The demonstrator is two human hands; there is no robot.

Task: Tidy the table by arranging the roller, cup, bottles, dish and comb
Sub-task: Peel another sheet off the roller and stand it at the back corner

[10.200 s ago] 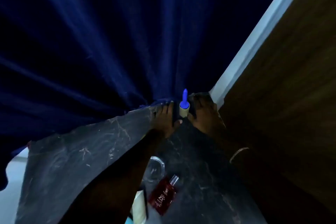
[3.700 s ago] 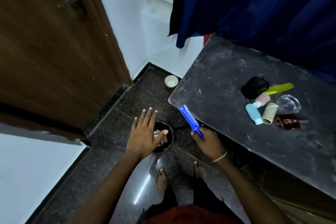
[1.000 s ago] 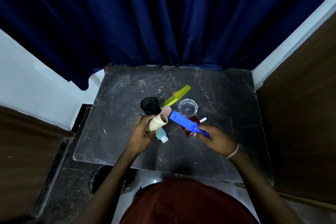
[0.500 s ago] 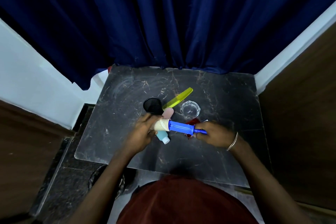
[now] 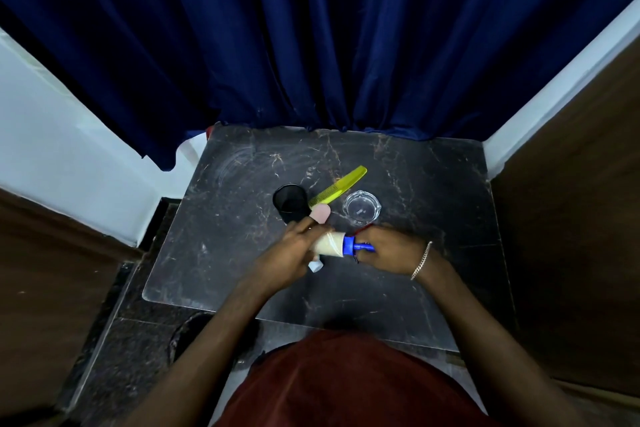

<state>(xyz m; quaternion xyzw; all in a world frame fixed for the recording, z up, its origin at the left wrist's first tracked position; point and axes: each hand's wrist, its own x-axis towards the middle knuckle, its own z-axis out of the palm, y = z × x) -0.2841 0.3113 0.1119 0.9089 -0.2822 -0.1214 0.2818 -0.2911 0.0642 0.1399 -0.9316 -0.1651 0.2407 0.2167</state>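
Fingers of the left hand (image 5: 294,251) wrap the roller (image 5: 330,244) tube (right hand (image 5: 388,250) grips its blue handle).

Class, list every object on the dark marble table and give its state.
Beige paper roll: held in left hand, blue handle pushed in by right hand.
Black cup: upright.
Yellow-green comb: lying flat.
Clear glass dish: upright, empty.
Pink-capped bottle: mostly hidden.

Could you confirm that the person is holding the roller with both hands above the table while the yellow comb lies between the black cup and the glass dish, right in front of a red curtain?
Nearly: the head view shows the curtain is dark blue, not red. The rest holds: left hand and right hand hold the roller above the table, and the comb lies between cup and dish.
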